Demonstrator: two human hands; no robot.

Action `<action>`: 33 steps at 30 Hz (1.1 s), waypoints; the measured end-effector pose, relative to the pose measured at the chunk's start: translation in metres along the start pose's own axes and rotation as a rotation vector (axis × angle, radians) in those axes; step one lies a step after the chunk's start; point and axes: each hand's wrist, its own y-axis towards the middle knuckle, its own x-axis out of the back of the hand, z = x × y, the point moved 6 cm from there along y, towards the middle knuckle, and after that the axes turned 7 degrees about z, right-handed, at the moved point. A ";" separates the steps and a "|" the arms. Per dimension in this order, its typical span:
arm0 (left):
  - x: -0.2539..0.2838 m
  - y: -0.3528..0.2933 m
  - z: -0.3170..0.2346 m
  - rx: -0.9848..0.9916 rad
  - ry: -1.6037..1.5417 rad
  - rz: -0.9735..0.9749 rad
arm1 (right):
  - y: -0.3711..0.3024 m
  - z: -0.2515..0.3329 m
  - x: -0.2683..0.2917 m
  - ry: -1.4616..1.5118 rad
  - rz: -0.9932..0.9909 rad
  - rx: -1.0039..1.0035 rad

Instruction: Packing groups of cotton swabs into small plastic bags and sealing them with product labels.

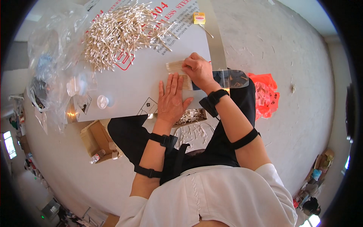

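Note:
A row of cotton swabs (174,66) lies side by side on the white, film-covered tabletop (128,85). My left hand (172,99) rests flat with fingers stretched, its fingertips at the near part of the row. At the row's right end, my right hand (198,71) is closed, with thumb and fingers pinched together; whatever they hold is hidden by the fingers. Farther left on the table spreads a large loose pile of cotton swabs (117,36). A yellow box (199,18) stands at the far right edge, with a single swab (208,32) beside it.
A clear plastic bag (56,56) covers the table's left side. Near it stands a small round clear container (102,101). Below the near edge sits a box of swabs (191,116). On the floor are a cardboard box (99,138), a red plastic bag (266,94) and scattered swabs.

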 end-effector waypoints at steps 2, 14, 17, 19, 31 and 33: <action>0.000 0.004 -0.001 -0.030 0.001 -0.024 | 0.010 -0.002 0.002 -0.115 -0.011 -0.006; 0.015 0.013 0.017 -0.026 -0.343 -0.290 | -0.062 0.004 -0.017 0.780 -0.351 -0.238; 0.018 0.023 0.026 0.042 -0.705 -0.438 | -0.064 0.018 -0.025 0.769 -0.394 -0.193; 0.015 0.028 0.026 0.085 -0.827 -0.473 | -0.062 0.021 -0.025 0.704 -0.435 -0.168; -0.010 0.046 -0.017 0.131 -1.130 -0.531 | -0.071 -0.010 0.011 0.709 -0.493 -0.200; -0.013 0.052 -0.031 0.121 -1.117 -0.514 | -0.072 -0.021 0.023 0.678 -0.479 -0.214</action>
